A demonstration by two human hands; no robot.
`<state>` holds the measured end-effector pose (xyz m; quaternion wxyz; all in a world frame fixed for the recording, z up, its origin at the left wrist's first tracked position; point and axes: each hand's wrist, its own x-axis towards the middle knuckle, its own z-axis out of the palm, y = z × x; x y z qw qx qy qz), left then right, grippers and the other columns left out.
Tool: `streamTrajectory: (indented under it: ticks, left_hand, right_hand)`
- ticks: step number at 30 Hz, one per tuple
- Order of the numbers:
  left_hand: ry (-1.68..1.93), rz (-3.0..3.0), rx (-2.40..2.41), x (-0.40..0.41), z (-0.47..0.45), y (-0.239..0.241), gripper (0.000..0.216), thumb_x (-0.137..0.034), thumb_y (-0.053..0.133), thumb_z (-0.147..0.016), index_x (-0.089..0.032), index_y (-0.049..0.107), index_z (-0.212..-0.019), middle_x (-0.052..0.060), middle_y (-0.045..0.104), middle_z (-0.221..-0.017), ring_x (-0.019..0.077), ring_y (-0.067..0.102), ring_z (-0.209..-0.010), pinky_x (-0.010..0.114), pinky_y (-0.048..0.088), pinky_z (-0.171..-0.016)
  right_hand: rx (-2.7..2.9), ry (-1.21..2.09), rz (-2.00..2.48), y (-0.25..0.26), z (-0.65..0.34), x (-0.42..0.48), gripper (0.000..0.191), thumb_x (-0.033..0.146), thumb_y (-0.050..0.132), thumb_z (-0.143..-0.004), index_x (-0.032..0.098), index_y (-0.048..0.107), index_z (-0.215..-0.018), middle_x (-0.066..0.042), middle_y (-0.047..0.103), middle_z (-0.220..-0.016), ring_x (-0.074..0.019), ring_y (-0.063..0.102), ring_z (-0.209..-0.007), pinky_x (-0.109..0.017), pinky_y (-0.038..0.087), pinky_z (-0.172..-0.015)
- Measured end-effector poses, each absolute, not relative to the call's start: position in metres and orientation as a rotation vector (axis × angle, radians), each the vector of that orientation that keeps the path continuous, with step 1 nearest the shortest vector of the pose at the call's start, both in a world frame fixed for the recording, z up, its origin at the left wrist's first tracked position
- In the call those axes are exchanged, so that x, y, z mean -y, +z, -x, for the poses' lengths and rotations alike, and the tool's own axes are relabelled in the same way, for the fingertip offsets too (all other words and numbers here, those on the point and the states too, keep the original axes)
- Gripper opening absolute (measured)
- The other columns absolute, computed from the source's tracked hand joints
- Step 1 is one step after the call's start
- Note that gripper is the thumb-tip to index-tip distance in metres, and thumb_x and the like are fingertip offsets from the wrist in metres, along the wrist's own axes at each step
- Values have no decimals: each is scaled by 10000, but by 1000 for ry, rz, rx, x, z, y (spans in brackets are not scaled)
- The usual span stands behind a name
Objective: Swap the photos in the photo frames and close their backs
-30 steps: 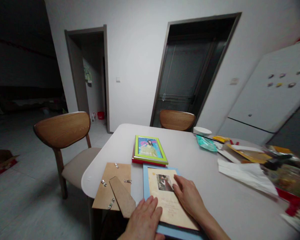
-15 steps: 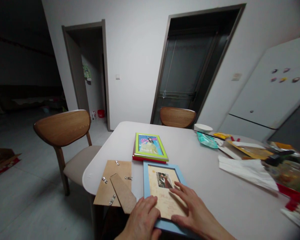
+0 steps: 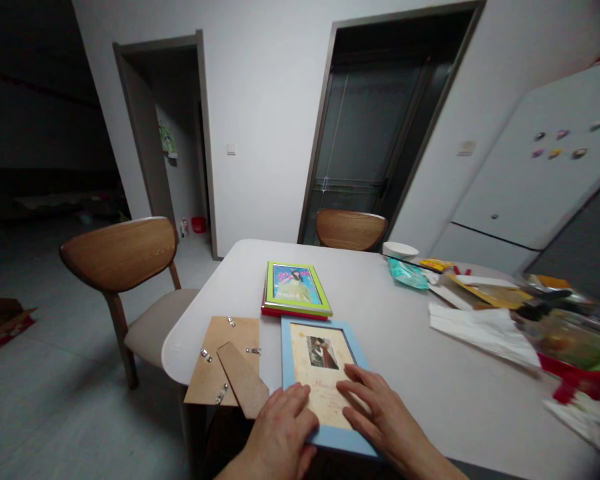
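A light blue picture frame lies face up on the table, its near edge toward me. Inside it is a cream printed sheet with a small photo of a person near its top. My left hand grips the frame's near left corner, fingers on top and thumb at the near edge. Spread over the sheet's right side, the fingers of my right hand rest near the frame's right border. Left of the frame lies a brown backing board with metal clips and a stand leg.
A lime green picture frame lies on a red one just beyond. On the table's right are a white bowl, a teal packet, white paper and assorted clutter. Wooden chairs stand left and at the far side.
The dark gap at the sheet's near edge no longer shows. My right hand has shifted slightly, its fingers closer to the right border. The whole view has moved a little.
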<state>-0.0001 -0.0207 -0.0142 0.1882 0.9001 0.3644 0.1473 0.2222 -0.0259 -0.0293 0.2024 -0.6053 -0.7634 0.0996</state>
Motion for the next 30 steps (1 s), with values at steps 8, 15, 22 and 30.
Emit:
streamTrajectory:
  ticks: [8, 15, 22, 30]
  left_hand:
    - [427, -2497, -945, 20, 1, -6, 430, -143, 588, -620, -168, 469, -1032, 83, 510, -1147, 219, 379, -1130, 391, 268, -976]
    - [576, -2466, -1262, 12, 63, 0, 575, -162, 603, -590, -217, 420, -1133, 81, 316, -1321, 248, 240, -1219, 452, 224, -990]
    - [819, -2465, -1736, -14, 140, -55, 500, -106, 522, -616, -193, 463, -1105, 94, 473, -1207, 228, 428, -1110, 392, 371, -921]
    - [1031, -2492, -1492, -8, 115, -19, 362, -218, 585, -662, -204, 535, -1021, 81, 549, -1126, 211, 513, -1026, 324, 429, -876]
  right_hand:
    - [2180, 181, 1723, -18, -212, 25, 266, 420, 438, -744, 260, 628, -840, -68, 549, -1088, -244, 442, -1045, -421, 340, -841]
    - [2153, 238, 1526, -5, -156, 9, 307, 328, 439, -756, 188, 566, -997, -93, 566, -1027, -209, 472, -975, -361, 332, -853]
    - [2215, 334, 1512, 2, -66, -6, 403, 366, 560, -637, 226, 525, -1014, -60, 558, -941, -232, 466, -878, -375, 334, -779]
    - [1970, 571, 1401, 14, -89, 0, 523, 156, 509, -573, 187, 470, -1094, -66, 506, -1027, -190, 448, -978, -316, 331, -888]
